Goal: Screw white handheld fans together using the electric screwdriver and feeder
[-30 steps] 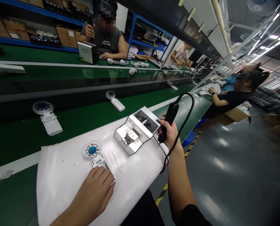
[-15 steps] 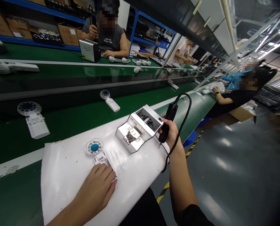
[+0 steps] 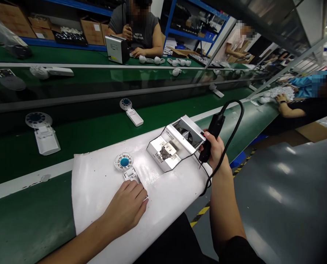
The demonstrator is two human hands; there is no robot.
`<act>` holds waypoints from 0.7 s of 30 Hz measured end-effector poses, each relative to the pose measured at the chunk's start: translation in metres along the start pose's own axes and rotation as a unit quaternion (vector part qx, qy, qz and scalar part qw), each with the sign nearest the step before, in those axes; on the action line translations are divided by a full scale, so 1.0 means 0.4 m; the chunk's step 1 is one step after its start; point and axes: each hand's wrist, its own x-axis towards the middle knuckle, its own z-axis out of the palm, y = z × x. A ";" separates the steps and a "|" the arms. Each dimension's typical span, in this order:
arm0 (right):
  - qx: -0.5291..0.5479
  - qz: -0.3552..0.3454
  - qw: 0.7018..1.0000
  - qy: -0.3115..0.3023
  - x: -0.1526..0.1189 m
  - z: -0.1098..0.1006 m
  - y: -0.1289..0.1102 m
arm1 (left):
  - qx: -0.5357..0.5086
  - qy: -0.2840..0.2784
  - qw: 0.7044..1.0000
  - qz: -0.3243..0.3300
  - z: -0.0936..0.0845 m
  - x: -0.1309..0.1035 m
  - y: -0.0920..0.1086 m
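My left hand [image 3: 129,203] is closed over the handle of a white handheld fan [image 3: 129,172] lying on a white mat. The fan's round head with a blue centre points away from me; most of the handle is hidden under my fingers. In my right hand [image 3: 216,148] is a black electric screwdriver [image 3: 213,135], bit pointing down, its black cable looping over my wrist. Just left of it stands a silver screw feeder [image 3: 177,143], with my fingertips close to its right end. Whether they touch it I cannot tell.
Past the white mat [image 3: 97,190], a green conveyor belt [image 3: 94,121] carries more fans, such as a fan [image 3: 44,134] at left and another fan [image 3: 132,112]. Co-workers sit across the line, behind a metal box [image 3: 116,49], and at right. A striped floor line runs below.
The whole view has shifted, so the mat, feeder and both hands appear farther right. My left hand stays on the fan; my right still holds the screwdriver beside the feeder.
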 end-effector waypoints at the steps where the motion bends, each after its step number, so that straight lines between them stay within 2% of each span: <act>1: 0.000 -0.001 1.000 0.001 0.000 0.000 0.001 | 0.000 0.000 1.000 0.001 -0.001 0.000 0.000; 15: 0.015 0.000 1.000 0.009 -0.004 0.009 0.015 | -0.019 -0.010 1.000 0.020 -0.006 0.000 0.006; 21: 0.017 -0.008 1.000 0.009 -0.003 0.011 0.024 | -0.030 0.016 0.999 0.031 -0.017 0.003 0.010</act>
